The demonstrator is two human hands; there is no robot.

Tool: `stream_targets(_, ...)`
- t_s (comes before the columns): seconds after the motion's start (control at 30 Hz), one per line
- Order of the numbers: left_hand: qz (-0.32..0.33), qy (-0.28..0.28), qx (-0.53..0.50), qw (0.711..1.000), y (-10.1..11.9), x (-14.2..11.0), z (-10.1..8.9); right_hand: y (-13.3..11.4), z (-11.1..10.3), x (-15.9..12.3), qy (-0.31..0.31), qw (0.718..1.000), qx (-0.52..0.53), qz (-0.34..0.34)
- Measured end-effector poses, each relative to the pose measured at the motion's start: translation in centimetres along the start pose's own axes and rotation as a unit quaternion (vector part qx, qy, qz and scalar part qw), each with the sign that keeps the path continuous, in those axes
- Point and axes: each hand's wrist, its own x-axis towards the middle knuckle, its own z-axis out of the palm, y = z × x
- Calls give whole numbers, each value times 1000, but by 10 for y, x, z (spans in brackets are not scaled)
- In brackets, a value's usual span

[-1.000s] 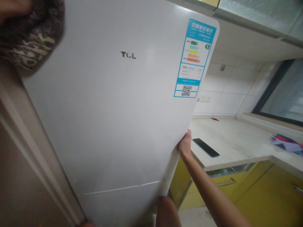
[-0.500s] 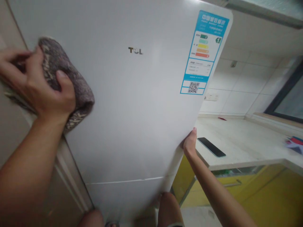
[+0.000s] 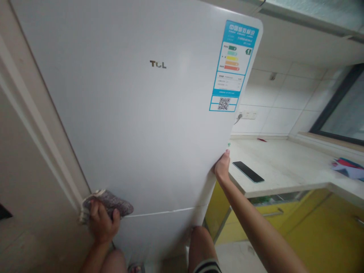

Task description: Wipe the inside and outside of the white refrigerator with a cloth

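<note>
A white refrigerator door (image 3: 122, 125) with a TCL logo and a blue-bordered energy label (image 3: 234, 64) fills the middle of the view. Low on its left edge, my left hand (image 3: 102, 222) is closed on a bunched grey-brown patterned cloth (image 3: 116, 203), which lies against the door just above the seam. My right hand (image 3: 222, 167) grips the door's right edge, thumb up along it. The right hand's other fingers are largely hidden.
A black phone (image 3: 248, 171) lies on the white countertop (image 3: 284, 163) at right, with folded papers (image 3: 348, 168) farther along. Yellow cabinets (image 3: 321, 216) stand below. A wall socket (image 3: 247, 115) holds a plug. My knee (image 3: 202, 244) is close to the lower door.
My left hand has moved the cloth down the door's left edge, from beside the logo to near the seam. My right hand stays at the right edge; the view has shifted slightly.
</note>
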Motion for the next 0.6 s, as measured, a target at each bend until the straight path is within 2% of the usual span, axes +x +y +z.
stream_targets(0.1,-51,-31,-17,998,2,-36,4,-2,-1,1,-1,1000,-9,23)
stream_targets(0.17,-66,-22,-15,997,6,-37,8,-4,-1,0,5,1000,-16,21)
stream_targets(0.23,-42,4,-5,999,11,-21,12,-7,0,-1,12,1000,-20,17)
stream_targets(0.3,14,38,7,999,21,7,11,-10,1,-2,17,999,-20,18)
stream_targets(0.37,67,80,18,994,37,47,6,-11,1,-3,17,1000,-15,18)
stream_targets(0.47,122,141,17,982,72,121,-10,-9,1,-4,16,1000,-10,13)
stream_targets(0.5,124,131,15,983,85,148,-18,-7,1,-4,14,1000,-8,12)
stream_targets(0.6,124,147,4,981,122,231,-41,1,-1,-2,1,1000,3,9)
